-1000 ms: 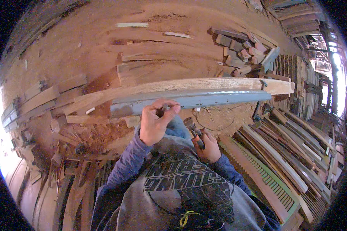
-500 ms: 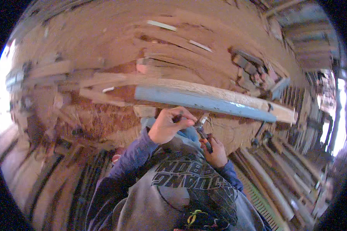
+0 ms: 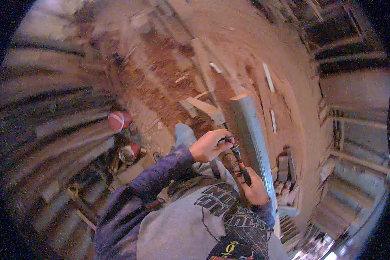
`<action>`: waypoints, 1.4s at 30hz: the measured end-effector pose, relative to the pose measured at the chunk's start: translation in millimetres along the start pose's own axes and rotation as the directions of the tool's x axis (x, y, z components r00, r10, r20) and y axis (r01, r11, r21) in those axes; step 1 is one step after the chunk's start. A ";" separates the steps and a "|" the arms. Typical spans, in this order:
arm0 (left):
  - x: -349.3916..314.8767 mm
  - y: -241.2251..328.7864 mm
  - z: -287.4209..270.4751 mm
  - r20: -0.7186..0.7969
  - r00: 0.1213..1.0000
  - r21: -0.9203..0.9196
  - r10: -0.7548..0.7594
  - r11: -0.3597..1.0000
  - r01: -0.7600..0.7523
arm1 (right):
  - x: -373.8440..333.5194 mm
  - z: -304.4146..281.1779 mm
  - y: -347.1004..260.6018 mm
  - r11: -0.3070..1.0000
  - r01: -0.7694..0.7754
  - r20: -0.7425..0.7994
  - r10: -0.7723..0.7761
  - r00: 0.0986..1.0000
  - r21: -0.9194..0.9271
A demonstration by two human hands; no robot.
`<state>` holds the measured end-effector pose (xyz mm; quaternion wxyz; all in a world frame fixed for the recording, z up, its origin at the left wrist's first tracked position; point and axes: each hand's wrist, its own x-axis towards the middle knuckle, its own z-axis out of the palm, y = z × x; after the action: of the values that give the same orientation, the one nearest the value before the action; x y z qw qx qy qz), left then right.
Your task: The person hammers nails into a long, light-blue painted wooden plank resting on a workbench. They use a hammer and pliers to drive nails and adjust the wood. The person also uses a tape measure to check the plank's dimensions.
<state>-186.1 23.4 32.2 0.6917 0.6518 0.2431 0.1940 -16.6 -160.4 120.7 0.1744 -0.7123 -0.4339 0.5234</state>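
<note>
My right hand (image 3: 256,189) grips a slim hand tool (image 3: 242,166) by its black-and-orange handle. The tool's metal end points up toward my left hand (image 3: 210,146). Those left fingers are closed in a pinch at the tool's tip, around a small dark piece too blurred to name. Just beyond and to the right of both hands lies a long beam (image 3: 252,125) with a blue-grey face, running away from me.
Wood offcuts (image 3: 203,107) lie on the reddish, dusty ground ahead. To the left are a red-and-white round can (image 3: 119,120) and a second red can (image 3: 129,153). A box of assorted items (image 3: 286,173) stands right of the beam. Pale strips (image 3: 268,77) lie farther off.
My view has swung left, so the beam now runs away from me rather than across, and the red cans show more fully. Both hands stay together at the tool.
</note>
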 end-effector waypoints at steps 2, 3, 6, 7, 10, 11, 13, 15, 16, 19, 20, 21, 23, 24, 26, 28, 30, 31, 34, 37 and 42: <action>-25.5 -4.7 12.5 -0.133 0.990 0.060 0.049 0.997 -0.041 | -0.8 -0.4 9.0 0.992 0.054 0.052 -0.048 0.998 -0.117; -35.7 -6.1 23.8 -0.194 0.980 0.062 0.052 0.997 -0.041 | -3.5 0.3 15.0 0.989 0.094 0.079 -0.085 0.993 -0.113; -70.9 -14.3 47.4 -0.396 0.917 0.018 0.036 0.999 -0.031 | -14.1 6.6 40.8 0.994 0.088 0.160 -0.076 0.984 -0.070; -88.2 -20.2 51.9 -0.433 0.901 -0.013 -0.018 1.000 0.014 | -19.9 12.8 49.7 0.994 0.091 0.156 -0.082 0.984 -0.053; -138.2 -55.0 46.3 -0.601 0.729 -0.149 -0.328 0.942 0.301 | -25.0 21.2 67.6 0.986 0.146 0.179 -0.131 0.975 -0.078; -154.9 -75.8 43.4 -0.739 0.611 -0.118 -0.282 0.948 0.295 | -25.4 23.5 73.0 0.988 0.148 0.212 -0.136 0.968 -0.043; -185.8 -127.0 41.2 -0.924 0.285 -0.189 -0.255 0.953 0.239 | -25.8 23.1 77.5 0.988 0.153 0.273 -0.148 0.951 0.004; -234.5 -185.2 39.7 -0.904 0.051 -0.384 -0.424 0.860 0.336 | -27.9 20.5 79.4 0.990 0.128 0.302 -0.140 0.943 0.060; -263.8 -213.8 38.4 -0.898 -0.120 -0.439 -0.423 0.851 0.288 | -29.6 18.5 79.9 0.984 0.178 0.322 -0.175 0.931 0.019; -352.9 -277.9 31.3 -0.740 -0.381 -0.653 -0.554 0.727 0.213 | -37.8 13.9 82.8 0.990 0.139 0.334 -0.133 0.933 0.006; -379.4 -290.5 23.3 -0.731 -0.477 -0.627 -0.488 0.756 0.188 | -39.7 12.6 84.8 0.996 0.088 0.342 -0.088 0.936 0.016; -403.4 -297.9 17.1 -0.698 -0.520 -0.642 -0.492 0.751 0.152 | -40.9 11.8 86.4 0.999 0.036 0.351 -0.043 0.935 0.027; -440.5 -304.2 2.0 -0.653 -0.570 -0.650 -0.499 0.756 0.083 | -40.6 11.2 92.3 0.995 0.094 0.312 -0.102 0.945 0.040; -452.1 -305.2 -5.2 -0.646 -0.572 -0.650 -0.506 0.757 0.063 | -39.4 12.0 95.9 0.996 0.053 0.273 -0.070 0.959 0.070; -464.0 -307.4 -17.7 -0.646 -0.565 -0.645 -0.513 0.763 0.044 | -37.5 12.6 103.4 0.991 0.089 0.288 -0.116 0.951 0.103; -458.4 -313.2 -20.1 -0.663 -0.556 -0.642 -0.502 0.763 0.077 | -36.6 13.5 110.9 0.988 0.122 0.257 -0.143 0.956 0.096; -435.5 -327.2 -16.9 -0.711 -0.524 -0.630 -0.469 0.756 0.177 | -39.8 16.6 117.2 0.980 0.198 0.170 -0.199 0.965 0.019; -415.2 -337.0 -13.3 -0.741 -0.494 -0.617 -0.455 0.752 0.233 | -41.0 15.7 118.7 0.977 0.204 0.201 -0.187 0.961 -0.065; -339.5 -362.3 0.3 -0.862 -0.301 -0.501 -0.408 0.780 0.375 | -49.8 18.3 120.8 0.961 0.177 0.172 -0.142 0.975 -0.211; -252.4 -357.2 -1.9 -0.952 -0.001 -0.271 -0.305 0.843 0.464 | -56.4 28.6 124.4 0.974 0.160 0.086 -0.148 0.985 -0.160; -93.0 -252.6 -19.2 -0.851 0.525 0.286 0.019 0.855 0.433 | -64.7 49.5 128.7 0.992 0.032 -0.069 -0.040 0.997 -0.125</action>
<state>-284.7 -34.6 -212.3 0.3341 0.5916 0.6571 0.3266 -9.8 -294.8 49.4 0.1544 -0.7320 -0.4720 0.4665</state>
